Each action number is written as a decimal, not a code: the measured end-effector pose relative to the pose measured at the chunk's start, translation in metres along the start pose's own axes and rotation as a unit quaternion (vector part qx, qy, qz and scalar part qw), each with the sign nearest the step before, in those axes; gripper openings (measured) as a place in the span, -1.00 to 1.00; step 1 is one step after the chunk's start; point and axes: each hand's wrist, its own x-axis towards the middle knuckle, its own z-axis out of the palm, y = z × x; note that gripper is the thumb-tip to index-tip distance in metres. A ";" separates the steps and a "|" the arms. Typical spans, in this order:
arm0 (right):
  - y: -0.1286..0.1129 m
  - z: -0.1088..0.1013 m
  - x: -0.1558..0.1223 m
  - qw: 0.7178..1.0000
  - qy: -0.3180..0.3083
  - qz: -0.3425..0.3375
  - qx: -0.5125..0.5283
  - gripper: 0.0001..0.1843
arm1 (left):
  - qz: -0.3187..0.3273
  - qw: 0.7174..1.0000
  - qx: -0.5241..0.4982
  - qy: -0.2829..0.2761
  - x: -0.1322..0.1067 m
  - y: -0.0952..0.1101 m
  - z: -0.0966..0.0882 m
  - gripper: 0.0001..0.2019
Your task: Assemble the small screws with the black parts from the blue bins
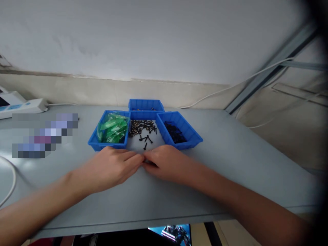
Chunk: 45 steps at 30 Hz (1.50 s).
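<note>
My left hand and my right hand meet fingertip to fingertip low over the grey table, just in front of the blue bins. Both are closed in a pinch, and whatever lies between the fingers is hidden. Right beyond them a few loose black screws lie on the table, with a pile of dark and brass-coloured screws behind. The left blue bin holds green plastic packets. In the right blue bin are small black parts, too small to name.
A third blue bin stands at the back near the wall, with small pieces inside. On the far left are a white power strip and a blurred-out object. A white cable curves over the left side. A metal frame rises at the right.
</note>
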 end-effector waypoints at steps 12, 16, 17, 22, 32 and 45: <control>-0.002 -0.008 -0.004 0.997 0.063 0.047 0.027 -0.91 | -0.140 0.988 -0.004 -0.067 0.002 -0.002 0.005 -0.84; -0.001 -0.008 -0.003 0.994 0.089 0.044 0.053 -0.95 | -0.155 0.984 -0.039 -0.072 0.002 -0.001 0.007 -0.84; -0.001 -0.008 -0.003 0.993 0.097 0.044 0.054 -0.94 | -0.156 0.985 -0.041 -0.069 0.002 -0.001 0.008 -0.85; 0.002 -0.007 -0.002 0.993 0.089 0.020 0.069 -0.95 | -0.156 0.985 -0.050 -0.057 -0.001 -0.002 0.010 -0.85; 0.004 -0.008 -0.002 0.994 0.104 0.017 0.035 -0.85 | -0.180 0.979 -0.075 -0.068 0.002 0.001 0.003 -0.82; 0.009 -0.010 -0.002 0.979 0.050 -0.121 -0.154 -0.84 | -0.209 0.970 -0.084 -0.094 0.003 -0.001 0.003 -0.80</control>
